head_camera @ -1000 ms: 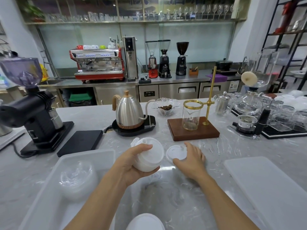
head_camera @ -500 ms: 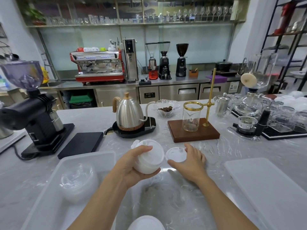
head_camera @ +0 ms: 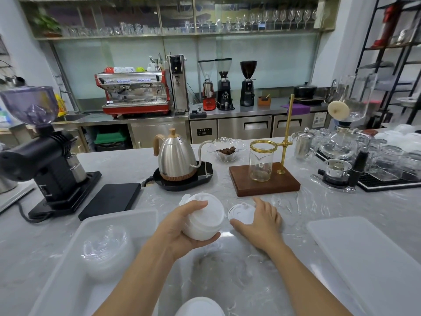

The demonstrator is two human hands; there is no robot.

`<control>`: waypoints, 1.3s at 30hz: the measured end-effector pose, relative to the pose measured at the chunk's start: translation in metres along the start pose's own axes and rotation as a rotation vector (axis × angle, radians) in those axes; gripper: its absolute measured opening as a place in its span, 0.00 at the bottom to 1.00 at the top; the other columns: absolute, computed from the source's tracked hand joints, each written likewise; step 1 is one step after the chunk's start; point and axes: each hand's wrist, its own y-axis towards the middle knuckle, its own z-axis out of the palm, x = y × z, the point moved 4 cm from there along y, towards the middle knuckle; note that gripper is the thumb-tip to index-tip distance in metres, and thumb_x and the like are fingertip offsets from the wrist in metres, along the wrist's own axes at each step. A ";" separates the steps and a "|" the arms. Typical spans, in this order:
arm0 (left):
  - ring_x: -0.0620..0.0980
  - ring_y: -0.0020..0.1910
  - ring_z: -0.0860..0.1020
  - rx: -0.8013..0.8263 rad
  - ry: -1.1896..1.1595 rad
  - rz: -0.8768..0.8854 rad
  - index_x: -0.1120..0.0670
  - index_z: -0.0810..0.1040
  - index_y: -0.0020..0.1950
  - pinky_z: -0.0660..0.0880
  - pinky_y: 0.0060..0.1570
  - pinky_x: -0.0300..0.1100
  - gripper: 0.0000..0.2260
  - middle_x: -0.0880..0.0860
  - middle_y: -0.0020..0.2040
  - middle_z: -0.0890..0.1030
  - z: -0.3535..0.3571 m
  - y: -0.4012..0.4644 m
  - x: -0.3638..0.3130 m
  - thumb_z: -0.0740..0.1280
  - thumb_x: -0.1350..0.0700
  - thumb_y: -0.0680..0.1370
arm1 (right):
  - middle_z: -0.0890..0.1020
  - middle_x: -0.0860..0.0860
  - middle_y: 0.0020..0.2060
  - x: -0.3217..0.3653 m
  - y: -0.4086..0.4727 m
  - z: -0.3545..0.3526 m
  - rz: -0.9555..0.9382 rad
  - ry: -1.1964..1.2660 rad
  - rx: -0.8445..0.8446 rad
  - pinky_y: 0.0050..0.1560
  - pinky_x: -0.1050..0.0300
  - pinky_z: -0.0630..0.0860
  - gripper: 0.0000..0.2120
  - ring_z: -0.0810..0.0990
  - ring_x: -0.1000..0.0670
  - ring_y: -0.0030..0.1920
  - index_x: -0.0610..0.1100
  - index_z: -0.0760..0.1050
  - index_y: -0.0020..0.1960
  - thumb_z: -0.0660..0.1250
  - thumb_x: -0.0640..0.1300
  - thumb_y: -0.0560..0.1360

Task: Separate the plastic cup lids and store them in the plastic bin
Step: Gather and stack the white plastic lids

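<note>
Marble counter point(head_camera: 341, 208) | left hand point(head_camera: 182, 226) grips lid stack point(head_camera: 205, 217) | right hand point(head_camera: 259, 222) pinches single lid point(head_camera: 240, 213)

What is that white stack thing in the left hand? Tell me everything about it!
The stack is a bunch of white plastic cup lids nested together, round and slightly see-through. It lies tilted on its side, top facing away. The left hand wraps around it, thumb on top, holding it above the counter. Crumpled clear wrap pokes out behind it. One separate lid sits in the right hand just beside it.
</note>
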 end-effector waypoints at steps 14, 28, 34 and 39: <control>0.67 0.54 0.81 -0.013 -0.033 -0.004 0.55 0.81 0.56 0.79 0.48 0.71 0.32 0.63 0.57 0.81 -0.002 0.003 0.000 0.84 0.54 0.54 | 0.70 0.52 0.69 -0.003 0.001 -0.003 0.017 0.111 0.021 0.71 0.48 0.60 0.53 0.65 0.48 0.71 0.53 0.55 0.76 0.68 0.70 0.57; 0.68 0.51 0.81 -0.056 -0.127 -0.059 0.55 0.80 0.55 0.75 0.51 0.75 0.23 0.65 0.45 0.86 -0.011 0.015 0.000 0.80 0.47 0.65 | 0.75 0.61 0.57 0.037 -0.020 -0.030 -0.125 0.779 -0.096 0.48 0.73 0.73 0.41 0.75 0.58 0.58 0.56 0.63 0.70 0.79 0.59 0.63; 0.66 0.53 0.80 -0.059 -0.095 -0.111 0.55 0.80 0.59 0.77 0.54 0.70 0.23 0.64 0.56 0.81 -0.013 0.020 0.004 0.78 0.46 0.69 | 0.77 0.62 0.59 0.077 -0.056 -0.035 -0.342 0.911 -0.090 0.55 0.66 0.75 0.30 0.77 0.55 0.60 0.57 0.70 0.65 0.71 0.67 0.68; 0.64 0.48 0.85 0.040 0.017 -0.108 0.56 0.87 0.51 0.78 0.57 0.63 0.19 0.62 0.53 0.86 -0.009 0.021 0.004 0.79 0.45 0.66 | 0.76 0.55 0.62 0.086 -0.067 -0.024 -0.396 0.803 -0.023 0.62 0.60 0.73 0.33 0.75 0.53 0.63 0.53 0.70 0.67 0.74 0.63 0.67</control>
